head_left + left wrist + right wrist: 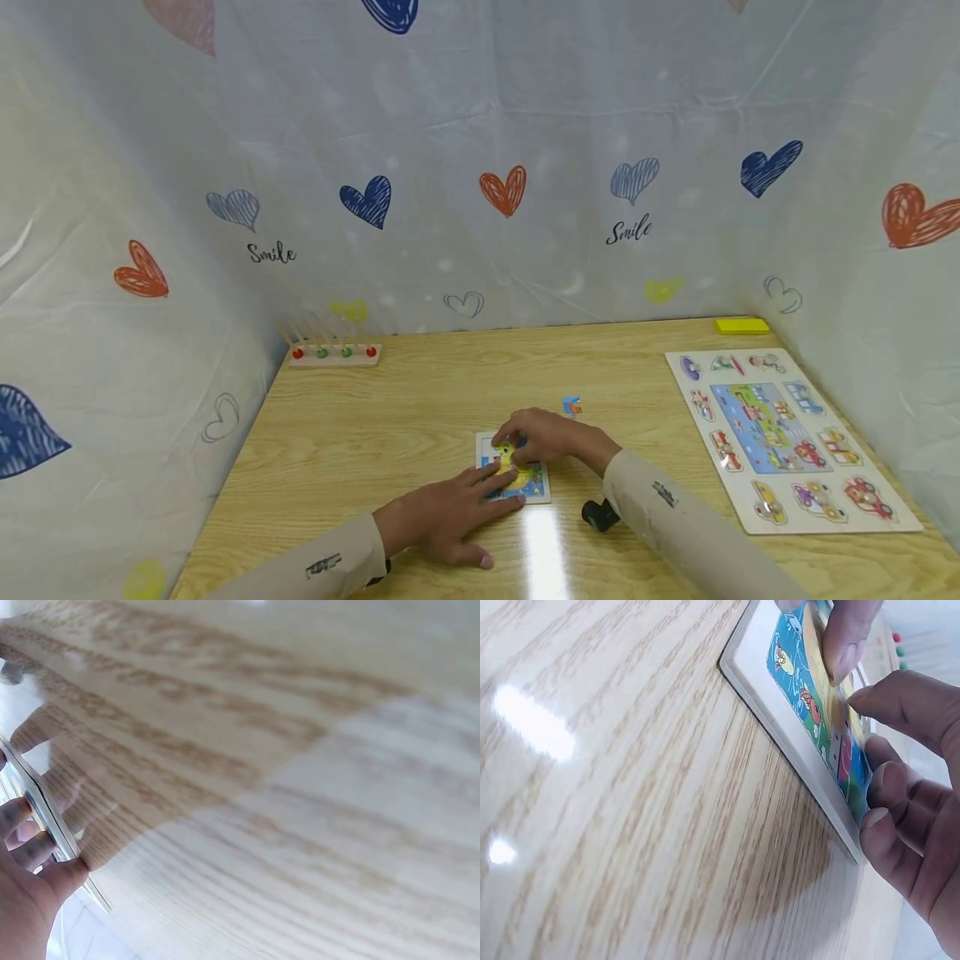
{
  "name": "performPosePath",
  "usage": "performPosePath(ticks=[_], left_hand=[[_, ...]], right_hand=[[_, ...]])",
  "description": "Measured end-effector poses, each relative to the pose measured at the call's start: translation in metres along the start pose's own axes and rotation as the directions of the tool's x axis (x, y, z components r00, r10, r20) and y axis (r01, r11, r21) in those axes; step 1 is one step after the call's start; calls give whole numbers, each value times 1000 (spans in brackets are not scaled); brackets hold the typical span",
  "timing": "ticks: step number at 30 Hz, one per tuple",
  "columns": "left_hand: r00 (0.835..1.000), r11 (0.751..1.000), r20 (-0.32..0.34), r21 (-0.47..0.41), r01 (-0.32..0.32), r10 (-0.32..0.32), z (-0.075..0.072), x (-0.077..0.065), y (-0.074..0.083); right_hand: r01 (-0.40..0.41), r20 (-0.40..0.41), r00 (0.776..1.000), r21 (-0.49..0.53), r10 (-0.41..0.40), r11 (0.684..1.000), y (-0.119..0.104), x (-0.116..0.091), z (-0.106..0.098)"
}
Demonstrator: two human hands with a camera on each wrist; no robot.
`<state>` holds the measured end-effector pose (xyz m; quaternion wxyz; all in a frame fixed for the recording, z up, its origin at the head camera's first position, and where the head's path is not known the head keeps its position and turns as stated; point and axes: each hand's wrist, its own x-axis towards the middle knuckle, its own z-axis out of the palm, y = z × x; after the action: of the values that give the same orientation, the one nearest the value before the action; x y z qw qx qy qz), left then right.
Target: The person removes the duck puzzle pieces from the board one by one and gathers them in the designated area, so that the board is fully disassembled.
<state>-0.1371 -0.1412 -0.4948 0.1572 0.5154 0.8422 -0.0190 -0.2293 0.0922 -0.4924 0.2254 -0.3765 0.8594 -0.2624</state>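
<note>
A small jigsaw puzzle board (537, 492) with a white rim lies on the table, its picture showing a yellow animal with an eye, on blue and green. Across its lower left part my left hand (455, 512) lies with fingers spread and straight, fingertips touching the picture. From the upper right, my right hand (546, 435) bends its thumb and fingers about a yellow puzzle piece (504, 450) with the eye. The right wrist view shows the board's edge (795, 769) and the curled fingers at the picture; they partly hide the piece.
Above the right hand lies a loose blue and orange puzzle piece (572, 406). A large white peg puzzle board (701, 417) lies at the right, below a yellow block (742, 326). At the back left stands a wooden peg rack (334, 357) with red and green beads.
</note>
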Motion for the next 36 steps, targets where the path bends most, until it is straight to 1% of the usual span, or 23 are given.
performPosePath(ticks=[7, 10, 16, 23, 31, 36], left_hand=[[1000, 1000, 18, -13, 12, -11, 0, -1, 0], [1000, 1000, 16, -11, 9, -8, 0, -1, 0], [1000, 1000, -2, 3, -1, 1, 0, -1, -1], [1000, 1000, 5, -12, 7, -7, -1, -2, -1], [1000, 1000, 8, -4, 3, -3, -1, -1, -2], [1000, 1000, -4, -1, -10, 10, 1, -2, -2]], right_hand=[[12, 6, 1000, -9, -12, 1000, -2, 3, 0], [1, 9, 1000, -5, -1, 1000, -3, 4, 0], [-30, 9, 1000, -42, 30, 999, -5, 5, -1], [-28, -1, 1000, -68, 28, 997, -6, 5, -3], [-31, 5, 999, -57, 31, 998, -6, 6, -3], [-21, -12, 1000, -42, 20, 999, -4, 7, -2]])
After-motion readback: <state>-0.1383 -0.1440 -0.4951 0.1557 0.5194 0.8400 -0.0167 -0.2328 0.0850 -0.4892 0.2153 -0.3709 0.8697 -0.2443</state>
